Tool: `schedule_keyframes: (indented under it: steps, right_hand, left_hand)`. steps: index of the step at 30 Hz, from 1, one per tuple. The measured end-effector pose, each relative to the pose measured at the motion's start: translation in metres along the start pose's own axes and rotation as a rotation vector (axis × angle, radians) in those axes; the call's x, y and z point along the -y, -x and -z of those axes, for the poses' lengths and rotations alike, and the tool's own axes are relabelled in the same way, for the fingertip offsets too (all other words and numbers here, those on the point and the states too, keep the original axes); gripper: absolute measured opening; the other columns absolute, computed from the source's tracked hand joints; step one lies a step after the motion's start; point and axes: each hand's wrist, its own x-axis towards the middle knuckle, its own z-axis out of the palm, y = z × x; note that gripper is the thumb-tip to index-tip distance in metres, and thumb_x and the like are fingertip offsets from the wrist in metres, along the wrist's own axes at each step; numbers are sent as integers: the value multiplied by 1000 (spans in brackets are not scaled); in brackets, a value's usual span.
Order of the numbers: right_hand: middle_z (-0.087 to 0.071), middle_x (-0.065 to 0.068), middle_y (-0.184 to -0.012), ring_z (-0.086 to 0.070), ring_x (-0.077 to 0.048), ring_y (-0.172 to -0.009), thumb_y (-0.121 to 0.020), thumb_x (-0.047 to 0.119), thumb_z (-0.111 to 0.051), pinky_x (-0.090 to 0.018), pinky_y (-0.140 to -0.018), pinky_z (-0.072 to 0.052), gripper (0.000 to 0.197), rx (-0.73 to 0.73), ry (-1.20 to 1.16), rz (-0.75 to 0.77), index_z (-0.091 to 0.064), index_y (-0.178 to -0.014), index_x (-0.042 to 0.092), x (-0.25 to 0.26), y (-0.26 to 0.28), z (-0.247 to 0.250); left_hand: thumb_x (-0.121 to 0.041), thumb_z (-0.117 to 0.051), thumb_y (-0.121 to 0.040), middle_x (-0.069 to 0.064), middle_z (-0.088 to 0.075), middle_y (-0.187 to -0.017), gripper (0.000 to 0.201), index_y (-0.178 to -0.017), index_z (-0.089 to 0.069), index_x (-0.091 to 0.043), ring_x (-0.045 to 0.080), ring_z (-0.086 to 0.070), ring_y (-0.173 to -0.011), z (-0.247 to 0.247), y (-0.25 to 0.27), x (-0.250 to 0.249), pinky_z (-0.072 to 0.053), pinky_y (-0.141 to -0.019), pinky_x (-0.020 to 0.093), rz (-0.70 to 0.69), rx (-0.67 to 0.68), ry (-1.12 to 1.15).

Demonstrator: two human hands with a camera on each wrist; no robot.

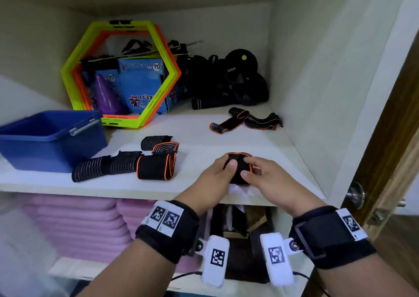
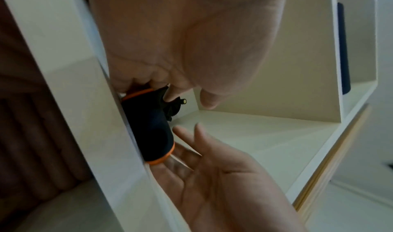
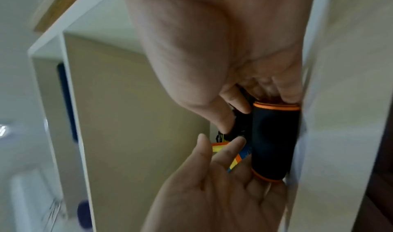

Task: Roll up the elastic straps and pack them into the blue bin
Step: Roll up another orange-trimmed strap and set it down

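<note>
I see both hands, left hand [image 1: 217,172] and right hand [image 1: 260,176], curled around a rolled black orange-edged elastic strap [image 1: 238,168] at the white shelf's [image 1: 199,135] front edge, the blue plastic bin [image 1: 52,138] standing far left.

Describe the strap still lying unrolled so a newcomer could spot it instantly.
Start at the white shelf and look to its back right, in front of the pile of black gear. The unrolled strap lies there, black with orange edging. Unlike the rolled straps near the blue bin, it sprawls loose and wavy.
</note>
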Motion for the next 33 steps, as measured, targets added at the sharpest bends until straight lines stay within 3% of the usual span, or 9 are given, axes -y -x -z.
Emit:
schedule_keyframes:
  steps: [2,6,8,10,16,20,22,26,33]
  right_hand:
    - [-63,-1,-127,-63,-19,-111,-89,25,-69,-36,-100,-49,46,-18,221,-8,-58,-133,21,8,-7,-5]
    - [-54,-5,-127,-56,-19,-99,-85,22,-73,-24,-83,-40,48,50,460,41,-59,-131,22,28,-18,-17]
    - [-48,-6,-121,-54,-21,-91,-85,23,-73,-25,-78,-39,47,77,525,49,-58,-129,22,37,-22,-25]
    - [-42,-5,-117,-55,-23,-89,-86,23,-72,-26,-77,-41,45,94,556,50,-57,-128,21,46,-27,-36]
    - [-45,-6,-120,-57,-27,-100,-86,27,-71,-31,-84,-47,44,162,613,65,-54,-127,21,66,-44,-59]
    - [-46,-5,-119,-57,-25,-99,-86,28,-71,-30,-80,-47,45,166,634,51,-53,-127,22,76,-56,-70]
    - [-45,-4,-117,-56,-23,-97,-85,30,-72,-29,-79,-46,46,162,648,38,-53,-127,22,78,-62,-75]
    - [-45,0,-112,-52,-20,-91,-83,33,-72,-28,-74,-39,48,157,699,25,-53,-127,24,81,-71,-79]
    - [-46,6,-108,-54,-14,-92,-77,42,-75,-28,-76,-45,53,173,758,2,-52,-124,31,86,-72,-79]
  left_hand:
    - [-51,-48,-93,-4,-67,-123,44,-131,-59,-32,15,-62,-114,12,7,-2,-47,-104,43,-14,-80,-140]
    - [-25,-67,-92,-5,-67,-111,22,-114,-71,-26,12,-61,-95,56,24,-6,-48,-93,30,-87,-292,-554]
    - [-18,-73,-85,-3,-67,-109,24,-108,-74,-24,15,-60,-99,87,33,-3,-47,-94,30,-145,-400,-704]
    - [-18,-75,-78,-4,-65,-115,36,-112,-72,-28,20,-59,-107,116,38,4,-47,-97,37,-91,-433,-823]
    - [-22,-76,-72,-10,-64,-131,61,-131,-61,-31,16,-60,-120,159,37,30,-47,-103,34,75,-245,-1007]
    - [-36,-78,-73,-10,-72,-110,51,-121,-63,-34,16,-66,-102,166,25,42,-51,-89,32,-27,-162,-980]
    - [-40,-79,-74,-10,-71,-111,49,-120,-64,-33,14,-66,-102,171,19,46,-50,-89,28,-74,-121,-953]
    - [-24,-77,-74,-10,-58,-111,51,-122,-67,-36,6,-58,-101,189,11,48,-43,-92,16,-139,1,-890]
    - [-40,-80,-69,-15,-63,-110,50,-116,-65,-33,6,-56,-102,207,4,43,-49,-91,27,-176,78,-914]
